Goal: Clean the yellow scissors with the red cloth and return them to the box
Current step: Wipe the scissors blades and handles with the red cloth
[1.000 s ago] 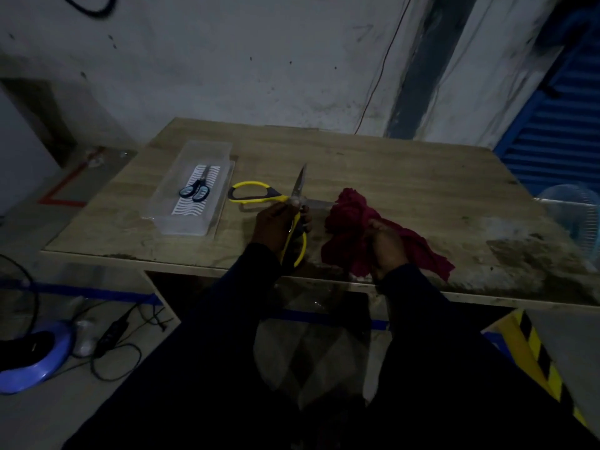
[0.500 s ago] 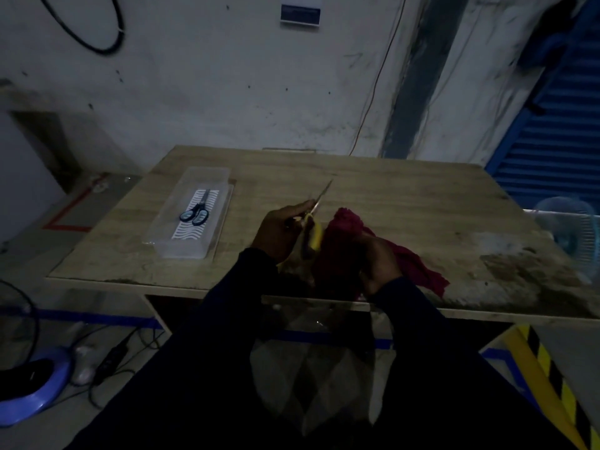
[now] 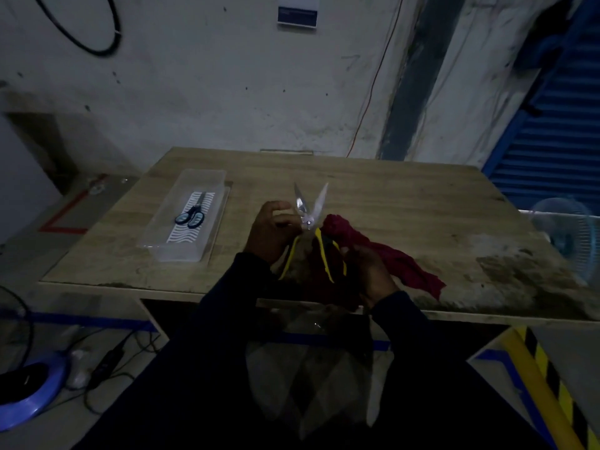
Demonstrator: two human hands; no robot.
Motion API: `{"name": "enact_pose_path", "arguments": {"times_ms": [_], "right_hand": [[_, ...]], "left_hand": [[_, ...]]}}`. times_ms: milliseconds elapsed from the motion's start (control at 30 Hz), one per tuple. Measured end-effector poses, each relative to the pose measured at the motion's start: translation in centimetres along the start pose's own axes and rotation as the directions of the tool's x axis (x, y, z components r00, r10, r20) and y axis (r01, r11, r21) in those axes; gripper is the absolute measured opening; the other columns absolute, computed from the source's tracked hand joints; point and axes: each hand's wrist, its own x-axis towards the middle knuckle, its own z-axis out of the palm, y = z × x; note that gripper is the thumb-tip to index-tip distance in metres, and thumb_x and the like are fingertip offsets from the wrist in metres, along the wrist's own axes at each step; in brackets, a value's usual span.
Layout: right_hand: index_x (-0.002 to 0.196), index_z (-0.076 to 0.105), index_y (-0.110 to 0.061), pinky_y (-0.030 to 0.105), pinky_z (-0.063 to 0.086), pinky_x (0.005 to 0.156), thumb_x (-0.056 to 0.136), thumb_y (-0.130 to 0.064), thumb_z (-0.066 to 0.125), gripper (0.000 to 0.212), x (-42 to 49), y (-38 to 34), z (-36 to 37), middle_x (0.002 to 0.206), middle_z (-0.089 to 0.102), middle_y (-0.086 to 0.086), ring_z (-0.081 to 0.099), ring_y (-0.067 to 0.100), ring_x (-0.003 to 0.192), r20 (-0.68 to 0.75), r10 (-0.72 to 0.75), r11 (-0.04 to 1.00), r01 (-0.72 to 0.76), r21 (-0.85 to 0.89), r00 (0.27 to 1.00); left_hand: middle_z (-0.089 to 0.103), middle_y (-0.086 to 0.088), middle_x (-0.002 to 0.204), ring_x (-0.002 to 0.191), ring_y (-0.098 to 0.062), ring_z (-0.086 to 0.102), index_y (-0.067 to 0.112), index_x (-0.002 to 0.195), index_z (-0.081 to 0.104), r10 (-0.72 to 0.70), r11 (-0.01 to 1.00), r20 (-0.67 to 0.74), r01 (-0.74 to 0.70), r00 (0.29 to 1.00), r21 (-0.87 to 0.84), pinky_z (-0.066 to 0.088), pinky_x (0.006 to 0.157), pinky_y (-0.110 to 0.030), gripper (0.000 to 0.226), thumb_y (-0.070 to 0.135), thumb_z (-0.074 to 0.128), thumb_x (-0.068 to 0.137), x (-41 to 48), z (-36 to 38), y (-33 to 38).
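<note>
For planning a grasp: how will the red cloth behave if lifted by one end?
Probably floppy: the red cloth bunches in the right hand and trails in folds on the table. Likely light, being thin. It may snag on the open yellow scissors in the left hand.

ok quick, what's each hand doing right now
Left hand: grips the scissors near the pivot, blades open.
Right hand: grips the cloth, bunched against one handle.
</note>
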Motion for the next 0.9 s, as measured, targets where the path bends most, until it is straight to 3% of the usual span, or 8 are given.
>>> {"name": "enact_pose_path", "arguments": {"times_ms": [67, 167, 267, 333, 400, 467, 700, 900], "right_hand": [[0.097, 0.072, -0.015, 0.035, 0.054, 0.076, 0.1, -0.014, 0.049, 0.024, 0.2, -0.2, 0.0, 0.091, 0.073, 0.01, 0.069, 0.023, 0.08, -0.006, -0.022, 0.997, 0.022, -0.074, 1.0], [0.099, 0.071, -0.014, 0.032, 0.057, 0.068, 0.1, -0.014, 0.047, 0.024, 0.2, -0.6, 0.3, 0.091, 0.073, 0.01, 0.069, 0.023, 0.078, -0.021, -0.027, 0.995, 0.025, -0.098, 0.999], [0.099, 0.074, -0.022, 0.043, 0.056, 0.08, 0.1, -0.014, 0.048, 0.027, 0.1, -0.7, 0.4, 0.099, 0.074, 0.009, 0.069, 0.03, 0.091, -0.005, -0.069, 0.993, 0.068, -0.094, 0.998], [0.109, 0.072, -0.026, 0.041, 0.056, 0.085, 0.1, -0.012, 0.048, 0.029, 0.3, -0.6, 0.3, 0.108, 0.074, 0.001, 0.069, 0.022, 0.101, 0.004, -0.118, 0.987, 0.118, -0.109, 0.993], [0.123, 0.066, -0.02, 0.037, 0.053, 0.093, 0.1, -0.01, 0.047, 0.032, 0.5, -0.9, 0.6, 0.121, 0.069, -0.005, 0.065, 0.015, 0.113, -0.004, -0.171, 0.978, 0.17, -0.119, 0.985], [0.128, 0.063, -0.016, 0.044, 0.045, 0.105, 0.094, -0.017, 0.052, 0.035, 0.8, -1.0, 0.8, 0.132, 0.062, -0.002, 0.058, 0.018, 0.124, 0.0, -0.238, 0.961, 0.235, -0.148, 0.971], [0.123, 0.067, -0.016, 0.056, 0.043, 0.106, 0.091, -0.026, 0.058, 0.034, 1.7, -0.8, 0.8, 0.125, 0.067, 0.004, 0.061, 0.025, 0.12, -0.025, -0.288, 0.925, 0.272, -0.266, 0.957], [0.127, 0.064, -0.014, 0.045, 0.043, 0.108, 0.094, -0.013, 0.056, 0.034, 2.5, -0.3, 0.6, 0.13, 0.064, 0.002, 0.059, 0.02, 0.123, -0.033, -0.247, 0.947, 0.234, -0.221, 0.968]], "left_hand": [[0.072, -0.013, 0.091, 0.076, -0.016, 0.07, 0.007, 0.11, 0.062, -0.165, 0.98, -0.005, 0.164, 0.986, -0.112, 0.054, 0.06, -0.028, 0.048, 0.002, 0.083, 0.067, 0.2, 0.1, 0.6], [0.071, -0.018, 0.089, 0.075, -0.024, 0.064, 0.001, 0.102, 0.073, -0.187, 0.97, 0.056, 0.193, 0.981, -0.148, 0.05, 0.067, -0.032, 0.032, 0.004, 0.08, 0.071, 0.6, 0.3, 1.0], [0.07, -0.017, 0.083, 0.07, -0.021, 0.063, -0.002, 0.098, 0.073, -0.2, 0.967, 0.069, 0.209, 0.977, -0.148, 0.05, 0.065, -0.028, 0.026, 0.003, 0.079, 0.073, 0.8, 0.2, 1.1], [0.069, -0.016, 0.083, 0.069, -0.02, 0.063, -0.003, 0.098, 0.072, -0.201, 0.965, 0.086, 0.213, 0.976, -0.156, 0.051, 0.063, -0.026, 0.026, 0.002, 0.078, 0.074, 0.7, 0.0, 1.0], [0.069, -0.017, 0.085, 0.069, -0.022, 0.064, -0.004, 0.1, 0.071, -0.216, 0.956, 0.097, 0.231, 0.972, -0.182, 0.052, 0.065, -0.028, 0.028, 0.003, 0.078, 0.074, 0.7, -0.3, 0.7], [0.069, -0.019, 0.088, 0.07, -0.024, 0.064, -0.003, 0.104, 0.07, -0.232, 0.941, 0.127, 0.256, 0.964, -0.223, 0.053, 0.068, -0.031, 0.03, 0.006, 0.077, 0.076, 0.5, -0.4, 0.4], [0.068, -0.02, 0.093, 0.075, -0.028, 0.065, -0.001, 0.105, 0.069, -0.268, 0.907, 0.164, 0.306, 0.949, -0.291, 0.051, 0.069, -0.033, 0.027, 0.009, 0.072, 0.08, 0.1, -1.1, -0.4], [0.07, -0.014, 0.086, 0.074, -0.026, 0.066, 0.002, 0.11, 0.069, -0.297, 0.919, 0.233, 0.344, 0.926, -0.193, 0.054, 0.064, -0.031, 0.026, 0.012, 0.066, 0.087, 0.4, -2.2, 0.8]]}}
